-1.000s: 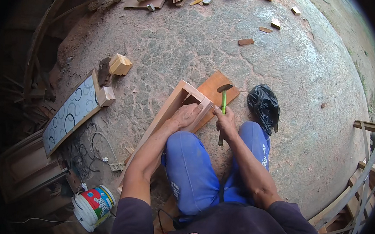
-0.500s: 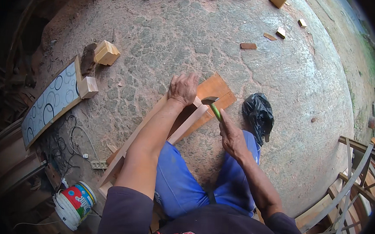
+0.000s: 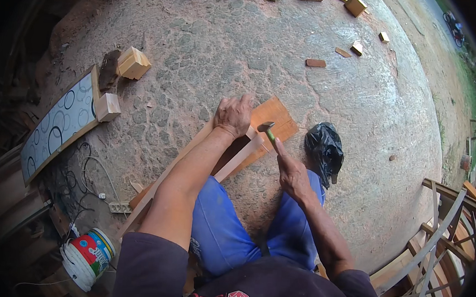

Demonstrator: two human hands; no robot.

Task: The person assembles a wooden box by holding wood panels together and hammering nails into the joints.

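Observation:
My right hand [image 3: 294,177] is closed round the green handle of a hammer [image 3: 266,127]. The hammer's metal head is over the near-right corner of a long, narrow wooden frame [image 3: 241,158]. What looks like a thin nail [image 3: 265,147] sticks out of the frame's side below the hammer. My left hand [image 3: 233,115] is closed over the far end of the frame, fingers curled on its edge. Under that end lies a flat reddish-brown board [image 3: 277,118]. The frame slants down beside my left leg, partly hidden by my left forearm.
A black plastic bag [image 3: 324,149] lies right of my knee. Wood blocks [image 3: 134,64] and a circle-patterned panel [image 3: 63,122] stand at left, near a power strip [image 3: 119,208] and a white bucket [image 3: 88,258]. Offcuts [image 3: 315,63] lie farther off; wood strips [image 3: 447,229] are piled at right.
The hammer head has shifted slightly, its handle still in my right hand. My left hand stays on the frame. The whole view has moved a little, and a motorcycle shows at the far right.

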